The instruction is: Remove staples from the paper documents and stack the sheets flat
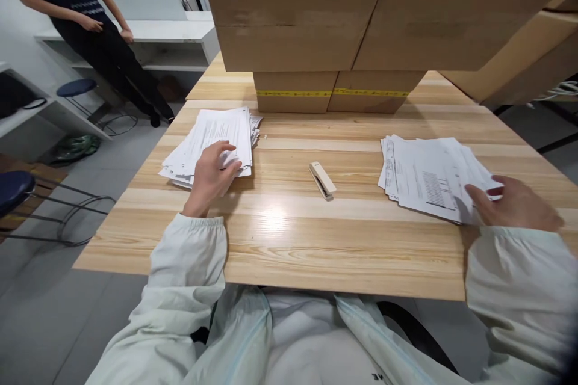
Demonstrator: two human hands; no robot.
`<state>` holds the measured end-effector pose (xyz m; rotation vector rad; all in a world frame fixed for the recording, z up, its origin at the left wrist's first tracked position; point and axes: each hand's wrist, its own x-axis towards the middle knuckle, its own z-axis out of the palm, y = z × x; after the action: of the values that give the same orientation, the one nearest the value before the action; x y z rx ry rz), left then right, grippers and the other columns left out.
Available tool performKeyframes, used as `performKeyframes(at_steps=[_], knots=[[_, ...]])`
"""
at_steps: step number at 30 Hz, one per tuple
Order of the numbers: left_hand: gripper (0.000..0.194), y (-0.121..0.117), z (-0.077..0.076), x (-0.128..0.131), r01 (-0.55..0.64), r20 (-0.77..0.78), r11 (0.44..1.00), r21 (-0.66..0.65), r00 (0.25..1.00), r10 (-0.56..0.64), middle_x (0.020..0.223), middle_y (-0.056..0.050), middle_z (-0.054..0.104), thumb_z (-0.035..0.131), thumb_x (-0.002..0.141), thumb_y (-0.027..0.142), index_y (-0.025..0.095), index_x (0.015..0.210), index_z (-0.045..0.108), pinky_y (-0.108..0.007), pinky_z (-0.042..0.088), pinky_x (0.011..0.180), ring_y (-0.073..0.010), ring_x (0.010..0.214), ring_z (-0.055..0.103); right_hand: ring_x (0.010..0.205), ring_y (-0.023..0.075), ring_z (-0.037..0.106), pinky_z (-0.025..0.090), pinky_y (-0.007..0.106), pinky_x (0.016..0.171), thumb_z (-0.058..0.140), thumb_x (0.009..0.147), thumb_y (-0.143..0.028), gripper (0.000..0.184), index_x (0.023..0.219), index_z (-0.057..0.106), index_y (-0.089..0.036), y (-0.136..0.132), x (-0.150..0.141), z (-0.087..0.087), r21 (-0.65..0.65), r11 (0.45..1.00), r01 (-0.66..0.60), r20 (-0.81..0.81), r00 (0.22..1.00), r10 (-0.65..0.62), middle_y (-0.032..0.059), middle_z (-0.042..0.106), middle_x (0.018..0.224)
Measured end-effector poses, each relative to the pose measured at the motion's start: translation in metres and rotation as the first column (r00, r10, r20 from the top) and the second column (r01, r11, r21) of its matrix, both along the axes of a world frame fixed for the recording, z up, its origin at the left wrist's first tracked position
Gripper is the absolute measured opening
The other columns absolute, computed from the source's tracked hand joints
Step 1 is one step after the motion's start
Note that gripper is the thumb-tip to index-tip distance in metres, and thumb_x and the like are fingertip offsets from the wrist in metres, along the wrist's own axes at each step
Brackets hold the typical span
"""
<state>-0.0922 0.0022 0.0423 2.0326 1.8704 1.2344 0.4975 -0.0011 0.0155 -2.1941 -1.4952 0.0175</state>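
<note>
My left hand (210,174) is over the left paper stack (226,126), thumb and forefinger curved well apart; I can't tell whether a fingertip touches the top sheet. Over to my right hand (519,204), blurred, at the near right corner of the right paper stack (415,162): thumb over the edge, forefinger a little apart from it, the other fingers hidden, so I can't call whether I'm pinching paper. Both stacks sit fanned and uneven, the print too small to read. Between them, touching neither, lies a cream stapler (322,180) on the wooden table (316,240). Beyond it, large cardboard boxes (298,12) top smaller, yellow-banded cartons (293,102), contents hidden, upper edges out of frame. Far left, a standing person (85,0), cut off above the chest!
</note>
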Motion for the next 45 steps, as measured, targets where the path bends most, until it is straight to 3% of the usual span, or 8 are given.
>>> performKeyframes(at_steps=[3, 6, 12, 15, 20, 26, 38, 45], knots=[[0.042, 0.008, -0.011, -0.015, 0.000, -0.038, 0.994, -0.109, 0.999, -0.005, 0.127, -0.011, 0.063, 0.071, 0.070, 0.032, 0.019, 0.109, 0.062, -0.044, 0.043, 0.106, -0.0296, 0.123, 0.056, 0.086, 0.0310, 0.068, 0.051, 0.047, 0.077, 0.059, 0.085, -0.044, 0.038, 0.119, 0.065, -0.029, -0.024, -0.049, 0.023, 0.108, 0.994, 0.019, 0.144, 0.989, -0.034, 0.0090, 0.073, 0.102], [0.048, 0.008, -0.012, -0.013, -0.019, -0.025, 0.987, -0.157, 1.000, 0.015, 0.122, -0.010, 0.065, 0.073, 0.068, 0.033, 0.020, 0.113, 0.061, -0.042, 0.045, 0.100, -0.0288, 0.114, 0.059, 0.079, 0.0258, 0.067, 0.054, 0.041, 0.072, 0.054, 0.090, -0.049, 0.036, 0.119, 0.066, -0.032, -0.039, -0.128, 0.051, 0.217, 0.889, -0.404, 0.007, 0.911, 0.413, 0.0108, 0.071, 0.103], [0.048, 0.005, -0.011, -0.020, -0.010, 0.085, 0.982, -0.190, 0.996, 0.026, 0.114, -0.007, 0.069, 0.075, 0.068, 0.034, 0.020, 0.113, 0.063, -0.037, 0.046, 0.095, -0.0254, 0.105, 0.062, 0.082, 0.0174, 0.068, 0.055, 0.032, 0.073, 0.056, 0.092, -0.036, 0.025, 0.108, 0.070, -0.023, -0.026, -0.277, 0.072, 0.269, 0.412, -0.870, -0.345, 0.313, 0.885, 0.0075, 0.073, 0.099], [0.047, 0.005, -0.014, -0.026, 0.011, 0.127, 0.985, -0.174, 0.992, 0.011, 0.110, -0.007, 0.070, 0.074, 0.070, 0.038, 0.019, 0.112, 0.065, -0.035, 0.046, 0.094, -0.0239, 0.103, 0.064, 0.088, 0.0163, 0.067, 0.053, 0.030, 0.076, 0.055, 0.092, -0.031, 0.023, 0.103, 0.072, -0.020, 0.002, -0.335, 0.059, 0.326, 0.305, -0.895, -0.480, 0.121, 0.869, 0.0072, 0.073, 0.105], [0.041, 0.005, -0.016, -0.028, 0.015, 0.199, 0.988, -0.154, 0.980, 0.016, 0.109, -0.008, 0.072, 0.069, 0.078, 0.042, 0.017, 0.111, 0.067, -0.033, 0.048, 0.090, -0.0219, 0.098, 0.066, 0.086, 0.0155, 0.065, 0.051, 0.032, 0.080, 0.055, 0.088, -0.025, 0.021, 0.099, 0.071, -0.017, 0.053, -0.403, 0.024, 0.396, 0.424, -0.814, -0.650, 0.078, 0.756, 0.0052, 0.073, 0.096], [0.036, 0.002, -0.013, -0.028, 0.044, 0.258, 0.987, -0.153, 0.966, -0.003, 0.107, -0.009, 0.073, 0.068, 0.080, 0.041, 0.017, 0.107, 0.068, -0.035, 0.049, 0.091, -0.0217, 0.098, 0.066, 0.082, 0.0132, 0.062, 0.048, 0.028, 0.078, 0.059, 0.083, -0.024, 0.019, 0.095, 0.072, -0.018, 0.078, -0.429, -0.006, 0.416, 0.482, -0.771, -0.683, 0.084, 0.725, 0.0021, 0.071, 0.089], [0.050, 0.002, -0.011, -0.030, 0.123, 0.417, 0.977, -0.173, 0.908, -0.041, 0.117, -0.012, 0.071, 0.081, 0.063, 0.033, 0.015, 0.107, 0.066, -0.043, 0.047, 0.105, -0.0264, 0.113, 0.065, 0.069, 0.0104, 0.059, 0.050, 0.025, 0.068, 0.070, 0.066, -0.016, 0.018, 0.084, 0.071, -0.016, 0.074, -0.438, -0.006, 0.353, 0.620, -0.701, -0.900, -0.073, 0.430, -0.0010, 0.067, 0.077], [0.059, 0.002, -0.016, -0.028, 0.129, 0.383, 0.984, -0.123, 0.921, -0.073, 0.124, -0.015, 0.068, 0.083, 0.065, 0.036, 0.016, 0.117, 0.060, -0.040, 0.048, 0.106, -0.0256, 0.119, 0.063, 0.067, 0.0109, 0.051, 0.043, 0.024, 0.061, 0.074, 0.065, -0.026, 0.022, 0.082, 0.063, -0.019, 0.074, -0.452, -0.008, 0.342, 0.666, -0.663, -0.813, 0.146, 0.563, -0.0040, 0.055, 0.072]])
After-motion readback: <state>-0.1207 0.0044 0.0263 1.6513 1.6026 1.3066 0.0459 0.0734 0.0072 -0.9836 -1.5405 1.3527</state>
